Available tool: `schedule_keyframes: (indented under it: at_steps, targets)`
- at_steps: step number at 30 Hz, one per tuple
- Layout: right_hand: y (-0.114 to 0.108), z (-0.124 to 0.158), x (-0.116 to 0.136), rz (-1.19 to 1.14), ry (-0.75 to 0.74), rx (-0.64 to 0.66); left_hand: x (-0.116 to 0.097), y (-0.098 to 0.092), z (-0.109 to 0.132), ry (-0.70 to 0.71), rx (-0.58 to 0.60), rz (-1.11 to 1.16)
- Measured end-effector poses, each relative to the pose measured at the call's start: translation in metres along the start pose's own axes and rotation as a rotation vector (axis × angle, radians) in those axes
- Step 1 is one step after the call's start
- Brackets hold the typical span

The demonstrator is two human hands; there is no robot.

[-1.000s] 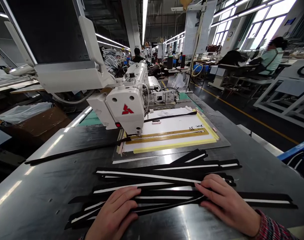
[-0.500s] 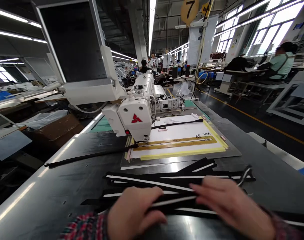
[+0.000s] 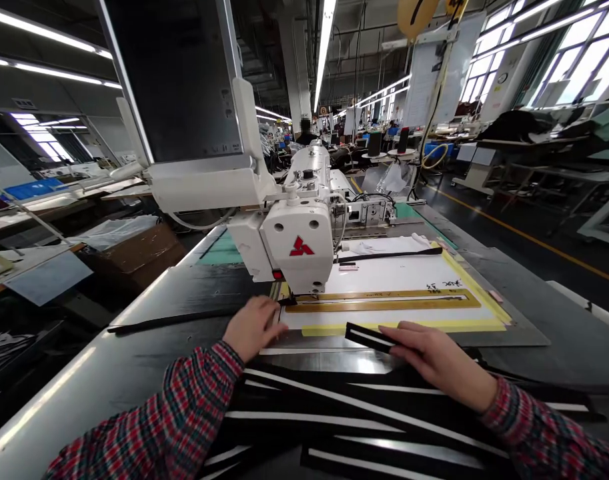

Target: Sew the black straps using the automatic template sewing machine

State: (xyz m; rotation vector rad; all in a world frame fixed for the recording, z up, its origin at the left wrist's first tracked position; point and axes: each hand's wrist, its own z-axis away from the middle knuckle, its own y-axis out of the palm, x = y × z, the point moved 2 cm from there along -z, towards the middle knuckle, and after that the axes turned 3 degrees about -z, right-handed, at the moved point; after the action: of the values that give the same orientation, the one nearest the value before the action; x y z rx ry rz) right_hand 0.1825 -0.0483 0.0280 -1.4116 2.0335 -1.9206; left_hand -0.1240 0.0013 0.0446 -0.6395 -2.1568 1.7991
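In my right hand (image 3: 434, 357) is a black fabric strip with a white stripe (image 3: 368, 338), pinched near one end between thumb and fingers. Its free end points left, over the front edge of the white template sheet (image 3: 334, 320). My left hand (image 3: 254, 328) is beside the sewing machine head (image 3: 301, 247), thumb apart from the fingers, with nothing visible in it. A plain black strip (image 3: 179, 319) runs behind that hand towards the needle area; whether the fingertips touch it I cannot tell. Several striped strips (image 3: 334, 400) lie heaped in front of me.
Tan guide bars (image 3: 384, 303) with a narrow slot lie on the sheet, edged by yellow tape (image 3: 477, 287). Another black strip (image 3: 389, 255) rests farther back. A dark monitor (image 3: 171, 80) hangs at upper left. A cardboard box (image 3: 139, 253) stands left of the metal table (image 3: 79, 393).
My left hand has left the heap and moved forward beside the machine head. My right hand has lifted a striped strip off the heap. The view has shifted left.
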Motion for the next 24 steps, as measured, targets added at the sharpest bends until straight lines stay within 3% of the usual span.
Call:
schedule_keyframes:
  at_steps: [3, 7, 9, 13, 17, 21, 24]
  targets:
    - [-0.004, -0.008, -0.015, -0.011, 0.007, 0.012, 0.033, 0.013, -0.018, 0.027, -0.101, 0.028]
    - [0.006, -0.016, -0.023, -0.036, 0.041, -0.006, 0.036, 0.034, -0.038, 0.260, -0.056, 0.205]
    - [0.012, -0.016, -0.025, -0.065, 0.052, -0.027, 0.040, 0.037, -0.040, 0.305, -0.050, 0.238]
    - [0.012, -0.014, -0.027, -0.107, 0.059, 0.000, 0.056, 0.032, -0.029, 0.242, -0.051, 0.258]
    - [-0.007, -0.023, -0.035, -0.111, 0.094, 0.085, 0.063, 0.022, -0.022, 0.193, 0.027, 0.259]
    - [-0.025, -0.058, -0.056, -0.097, 0.191, 0.190, 0.060, 0.010, -0.031, 0.156, 0.159, 0.282]
    - [-0.016, -0.096, -0.067, -0.055, 0.227, 0.181, 0.053, 0.009, -0.039, 0.057, 0.143, 0.177]
